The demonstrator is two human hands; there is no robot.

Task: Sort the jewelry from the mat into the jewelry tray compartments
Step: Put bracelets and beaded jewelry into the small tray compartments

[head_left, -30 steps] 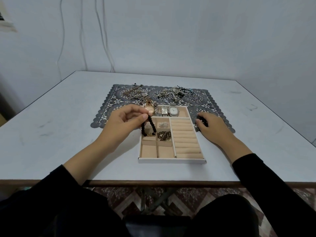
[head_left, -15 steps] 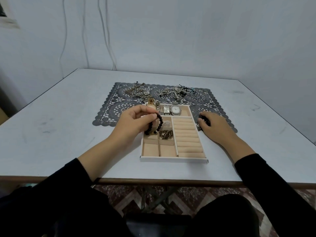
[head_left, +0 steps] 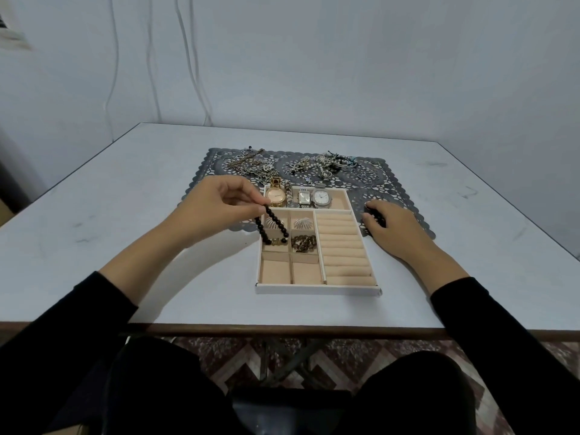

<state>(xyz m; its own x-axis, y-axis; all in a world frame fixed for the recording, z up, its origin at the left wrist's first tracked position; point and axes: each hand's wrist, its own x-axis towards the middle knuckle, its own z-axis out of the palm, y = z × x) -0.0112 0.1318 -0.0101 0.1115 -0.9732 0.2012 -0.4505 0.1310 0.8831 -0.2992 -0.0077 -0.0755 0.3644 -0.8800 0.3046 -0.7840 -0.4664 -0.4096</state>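
Head view, only one supplied.

While the bracelet (head_left: 272, 226) is pinched at its top bead between thumb and forefinger of the left hand (head_left: 219, 205), the loop hangs over the left column of the tray (head_left: 317, 290). The low end, with a gold charm, is at the middle compartment. Contact with the floor cannot be told. The grip is narrow, fingertips only, with the other fingers curled clear.

The right hand (head_left: 397, 232) rests on the mat (head_left: 213, 161), just beside the tray's right wall. Its fingers are curled over dark beads (head_left: 375, 215), which appear held.

Watches (head_left: 298, 197) lie in the far long compartment. A brown bracelet (head_left: 303, 243) lies in the next column. Tangled pieces remain on the mat's far side.

Handling, est.:
- The bracelet is judged light and limp. The beads are hard, smooth and prob. slippery, and the cord is poss. elastic.
- Swing is to be expected.
- Hold is best kept at one bead or on the cord between beads.
- It should be lowered charm first so the loop coils inside and is not draped over a divider.
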